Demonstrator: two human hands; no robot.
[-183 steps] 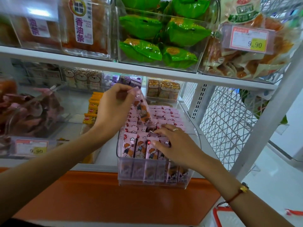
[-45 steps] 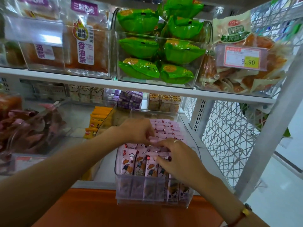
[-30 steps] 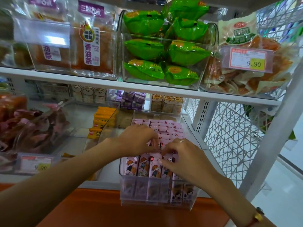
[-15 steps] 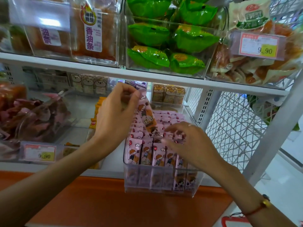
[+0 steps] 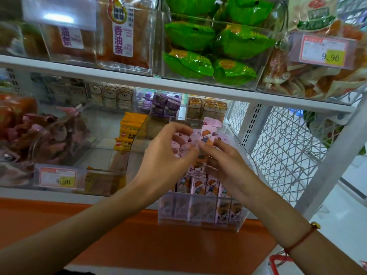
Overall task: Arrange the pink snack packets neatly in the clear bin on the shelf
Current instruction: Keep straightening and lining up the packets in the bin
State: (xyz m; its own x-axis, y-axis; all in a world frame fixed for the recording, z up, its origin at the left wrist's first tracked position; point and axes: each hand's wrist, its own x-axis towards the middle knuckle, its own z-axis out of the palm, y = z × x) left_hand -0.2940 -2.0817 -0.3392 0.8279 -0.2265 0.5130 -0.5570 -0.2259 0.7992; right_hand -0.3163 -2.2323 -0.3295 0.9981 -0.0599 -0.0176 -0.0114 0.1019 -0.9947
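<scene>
Wrist: red cord bracelet (image 5: pixel 297 240) on the right arm.
Bin (image 5: pixel 198 219): clear, at the shelf (image 5: pixel 59 192) front edge, overhanging the orange ledge (image 5: pixel 139 245); front row of pink packets (image 5: pixel 198 186) stands upright inside.
Right hand (image 5: pixel 224 161): fingers curled, pinching one raised packet (image 5: pixel 207 135) above the bin.
Left hand (image 5: pixel 168 155): fingers curled round pink packets just beside that one; grip partly hidden.
Left of bin: price tag (image 5: pixel 59 178), yellow packs (image 5: pixel 130 132).
Upper shelf: green packs (image 5: pixel 208 46) in a clear box.

packets (image 5: pixel 198 187) in bin (image 5: pixel 200 213) on shelf (image 5: pixel 49 192), hands above, price tag (image 5: pixel 57 178) left of bin
</scene>
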